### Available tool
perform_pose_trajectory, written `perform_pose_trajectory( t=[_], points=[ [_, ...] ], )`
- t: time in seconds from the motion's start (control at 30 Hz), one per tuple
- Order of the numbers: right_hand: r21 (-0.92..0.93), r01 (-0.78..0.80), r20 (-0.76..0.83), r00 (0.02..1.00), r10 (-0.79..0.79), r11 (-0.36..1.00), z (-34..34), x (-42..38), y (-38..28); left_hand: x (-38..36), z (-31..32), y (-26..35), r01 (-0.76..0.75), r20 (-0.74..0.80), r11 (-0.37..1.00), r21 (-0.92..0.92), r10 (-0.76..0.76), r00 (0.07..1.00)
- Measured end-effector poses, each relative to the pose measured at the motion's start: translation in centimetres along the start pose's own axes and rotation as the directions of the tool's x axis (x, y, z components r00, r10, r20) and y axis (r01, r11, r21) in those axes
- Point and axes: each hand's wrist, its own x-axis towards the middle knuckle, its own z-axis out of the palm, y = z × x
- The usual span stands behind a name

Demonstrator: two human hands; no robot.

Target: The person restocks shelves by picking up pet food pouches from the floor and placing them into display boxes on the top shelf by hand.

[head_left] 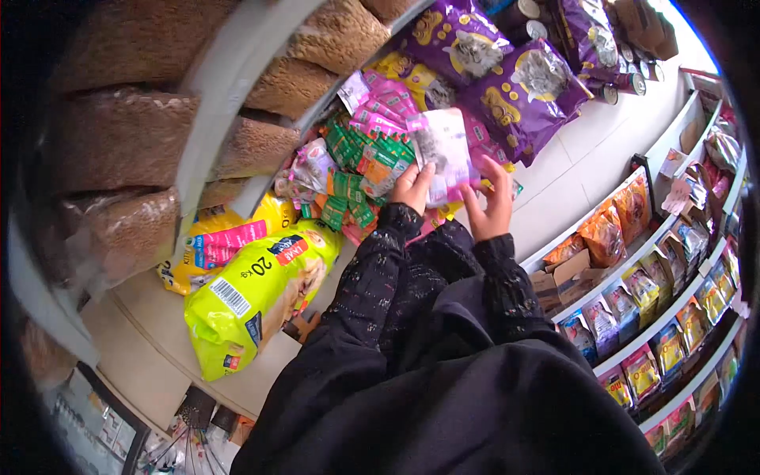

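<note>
My left hand (412, 188) and my right hand (492, 207) both hold a small pink and white pet-food pouch (443, 150) upright between them. The left hand grips its lower left edge, the right hand its lower right side. Black embroidered sleeves cover both arms. Just beyond the pouch lies a heap of green and pink sachets (366, 162) on the floor.
A lime-green 20 kg bag (257, 293) and a yellow bag (218, 237) lie at left. Purple cat-food bags (514, 87) lie ahead. Clear sacks of kibble (119, 142) fill the shelf at left. Shelves with small packets (665, 309) run along the right.
</note>
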Motion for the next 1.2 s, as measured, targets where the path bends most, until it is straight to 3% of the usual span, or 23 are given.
perform_pose_trajectory(
  t=[0.07,0.13,0.17,0.23,0.4,0.5,0.53,0.63,0.67,0.77,0.93,1.03,1.2],
  points=[
    [0.069,-0.02,-0.035,0.999,0.023,0.997,-1.7,-0.1,-2.0,-2.1,-0.2,2.8,-0.012,0.03,0.999,0.039,0.011,0.999],
    [0.455,-0.419,0.398,0.885,0.241,0.786,-3.4,-0.6,-3.6,-4.2,-0.4,5.7,0.105,0.104,0.989,0.108,-0.116,0.988],
    [0.471,-0.387,0.392,0.897,0.204,0.793,-4.1,-0.8,-4.9,-5.4,-0.3,7.4,0.067,0.107,0.991,0.116,-0.079,0.991],
    [0.5,-0.456,0.529,0.834,0.157,0.736,-5.2,-1.4,-8.0,-8.2,0.2,11.3,0.048,0.184,0.995,-0.092,-0.03,0.982],
    [0.535,-0.324,0.477,0.878,0.038,0.78,-7.0,-1.6,-16.2,-13.1,-1.0,18.4,-0.248,0.228,0.968,-0.048,0.252,0.94],
    [0.592,-0.298,0.377,0.924,0.07,0.748,-7.7,-1.7,-22.8,-16.6,-2.0,23.2,-0.145,0.323,0.989,-0.038,0.15,0.935],
    [0.6,-0.27,0.376,0.926,0.032,0.753,-7.7,-1.7,-24.4,-18.0,-2.1,24.7,-0.184,0.32,0.982,-0.038,0.186,0.929],
    [0.595,-0.163,0.35,0.934,-0.071,0.787,-7.4,-1.8,-29.4,-22.3,-2.8,29.3,-0.155,0.254,0.914,-0.375,0.262,0.931],
    [0.601,-0.139,0.353,0.93,-0.106,0.787,-7.1,-1.9,-31.1,-23.4,-3.4,30.6,-0.189,0.246,0.907,-0.377,0.295,0.924],
    [0.853,-0.117,0.224,0.962,-0.154,0.509,-5.8,-3.0,-35.4,-27.0,-5.6,33.8,-0.289,0.153,0.933,-0.214,0.324,0.934],
    [0.902,-0.072,0.203,0.941,-0.271,0.426,-2.4,-7.5,-41.8,-31.9,-8.8,35.4,-0.498,0.08,0.808,-0.316,0.546,0.834],
    [0.915,-0.131,0.244,0.934,-0.263,0.382,-1.8,-10.2,-44.6,-35.1,-11.1,35.0,-0.582,0.181,0.717,-0.383,0.676,0.714],
    [0.796,-0.005,0.396,0.76,-0.515,0.605,-0.5,-11.9,-47.6,-43.4,-13.8,36.8,-0.695,0.187,0.67,-0.261,0.742,0.644]
  ],
)
